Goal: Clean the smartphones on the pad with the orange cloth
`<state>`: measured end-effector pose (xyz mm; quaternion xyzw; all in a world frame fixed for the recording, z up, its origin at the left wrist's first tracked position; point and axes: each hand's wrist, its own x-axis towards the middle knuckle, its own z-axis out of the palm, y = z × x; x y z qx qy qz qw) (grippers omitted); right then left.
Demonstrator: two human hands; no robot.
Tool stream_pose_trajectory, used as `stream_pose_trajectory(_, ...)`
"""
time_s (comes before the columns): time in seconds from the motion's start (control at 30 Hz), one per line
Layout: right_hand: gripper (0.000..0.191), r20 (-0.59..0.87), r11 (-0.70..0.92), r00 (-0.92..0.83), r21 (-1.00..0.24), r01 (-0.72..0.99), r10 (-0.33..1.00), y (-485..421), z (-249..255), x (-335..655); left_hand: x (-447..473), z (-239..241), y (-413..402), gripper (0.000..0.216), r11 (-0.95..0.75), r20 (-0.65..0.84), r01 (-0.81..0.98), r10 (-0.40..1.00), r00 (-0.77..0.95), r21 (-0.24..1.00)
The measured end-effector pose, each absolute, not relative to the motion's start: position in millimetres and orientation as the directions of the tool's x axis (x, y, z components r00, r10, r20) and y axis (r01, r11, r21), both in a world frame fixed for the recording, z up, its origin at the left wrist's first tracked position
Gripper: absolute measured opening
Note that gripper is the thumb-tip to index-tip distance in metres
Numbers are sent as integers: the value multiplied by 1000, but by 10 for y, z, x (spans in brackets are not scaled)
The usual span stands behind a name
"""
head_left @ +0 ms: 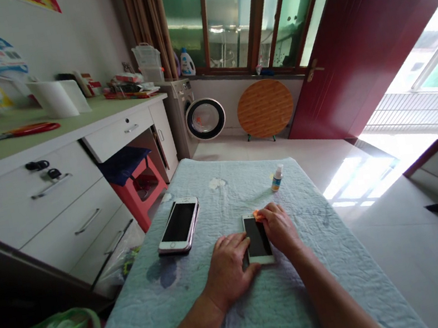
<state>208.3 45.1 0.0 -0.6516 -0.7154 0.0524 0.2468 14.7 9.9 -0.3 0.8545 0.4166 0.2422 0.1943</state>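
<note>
A white smartphone with a dark screen lies face up on the cloth-covered table. My left hand grips its left side, fingers at the upper edge and thumb by the lower corner. Pinched in the fingers of my right hand is a small orange cloth, pressed against the top of the screen. To the left rests a larger white smartphone, screen up, apparently on top of another flat item or case. A small spray bottle stands upright beyond my right hand.
On the left runs a desk with drawers, scissors and a paper roll. A red stool is tucked beneath it. Beyond stand a washing machine with its door open and a round wooden tabletop. A green bin sits lower left.
</note>
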Motion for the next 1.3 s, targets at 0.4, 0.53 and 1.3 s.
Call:
stream_pose_trajectory(0.4, 23, 221, 291, -209, -460, 839, 953, 369, 151, 1835, 118, -94, 135, 70, -584, 318, 562, 803, 504, 586)
stream_pose_trajectory(0.53, 22, 153, 334, -299, -491, 804, 942, 297, 228, 1872, 121, -149, 149, 81, -571, 312, 576, 814, 490, 585)
stream_pose_trajectory(1.3, 13, 43, 177, -181, -517, 837, 983, 340, 271, 2160, 102, -74, 155, 62, -593, 255, 605, 793, 553, 532)
